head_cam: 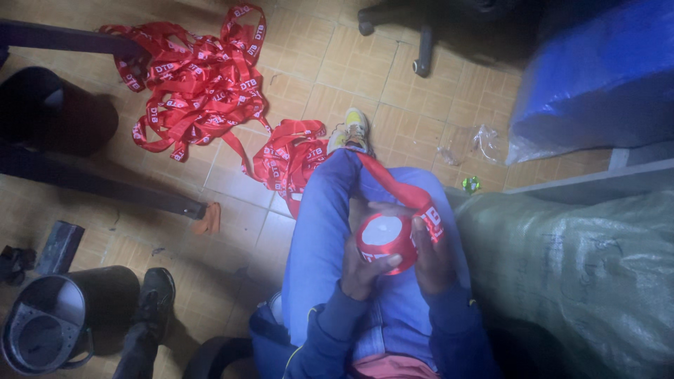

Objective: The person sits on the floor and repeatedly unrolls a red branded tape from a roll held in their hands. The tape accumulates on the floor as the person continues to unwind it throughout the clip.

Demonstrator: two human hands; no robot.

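Observation:
A roll of red ribbon (385, 240) with a white core sits in my lap, held between both hands. My left hand (364, 270) cups it from below and the left, thumb on its rim. My right hand (430, 256) grips its right side. A strand of red ribbon (395, 184) with white lettering runs from the roll up over my blue-jeaned leg (319, 231) toward the floor. It joins a loose heap of red ribbon (200, 84) spread over the tiled floor.
A black bucket (53, 323) and a black shoe (153, 298) lie at the lower left. A dark bench leg (105, 184) crosses the left. A greenish woven sack (576, 274) fills the right, a blue sack (597, 70) above it. Chair wheels (421, 67) stand at top.

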